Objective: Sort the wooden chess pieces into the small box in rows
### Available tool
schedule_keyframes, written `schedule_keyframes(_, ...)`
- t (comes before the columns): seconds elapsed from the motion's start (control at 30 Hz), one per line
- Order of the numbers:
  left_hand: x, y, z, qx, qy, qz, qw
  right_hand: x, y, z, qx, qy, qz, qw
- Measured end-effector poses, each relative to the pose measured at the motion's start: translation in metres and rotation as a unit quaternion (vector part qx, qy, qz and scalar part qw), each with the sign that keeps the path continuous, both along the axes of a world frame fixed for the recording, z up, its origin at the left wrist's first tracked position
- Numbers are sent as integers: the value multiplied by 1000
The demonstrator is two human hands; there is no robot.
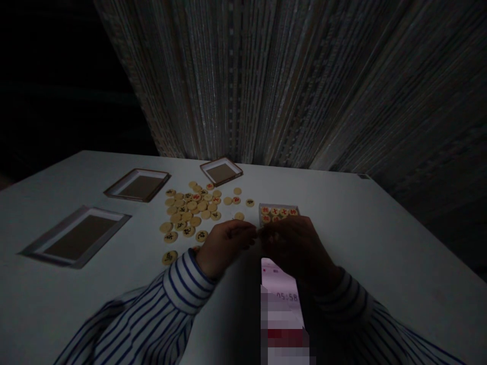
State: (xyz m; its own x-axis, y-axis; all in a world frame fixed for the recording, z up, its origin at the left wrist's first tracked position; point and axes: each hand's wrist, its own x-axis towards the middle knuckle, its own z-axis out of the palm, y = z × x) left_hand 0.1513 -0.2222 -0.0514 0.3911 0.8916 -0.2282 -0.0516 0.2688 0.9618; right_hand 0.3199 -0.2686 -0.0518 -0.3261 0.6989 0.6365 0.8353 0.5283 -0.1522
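My left hand [227, 245] and my right hand [299, 248] meet at the fingertips just in front of a small box [299, 207]. Both hands have their fingers closed in a pinch. Whatever lies between the fingertips is too dark and small to make out. In the box stand rows of round Chinese chess pieces [283, 212] with red characters; my right hand hides its near part. Left of my hands, many loose chess pieces [192, 205] are spread on the white table [216, 324], some showing red or black characters, others plain side up.
Three shallow box parts stand on the left and at the back: a grey one [102, 209], a brown-edged one [162, 177] and another brown-edged one [236, 175]. A lit phone [279, 276] showing a timer lies below my right hand. A striped curtain [243, 86] hangs behind the table.
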Motion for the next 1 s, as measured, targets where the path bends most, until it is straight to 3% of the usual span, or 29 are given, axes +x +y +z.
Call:
schedule_keyframes(0.2,-1,1,-1,0,7,24,1000,10,2,-4,4,-23,-45,999)
schedule_keyframes(0.47,-1,2,1,5,22,35,999,17,3,-9,-66,-77,-90,991)
schedule_keyframes(1.0,-2,2,2,30,56,22,998,17,8,-15,-147,-71,-75,984)
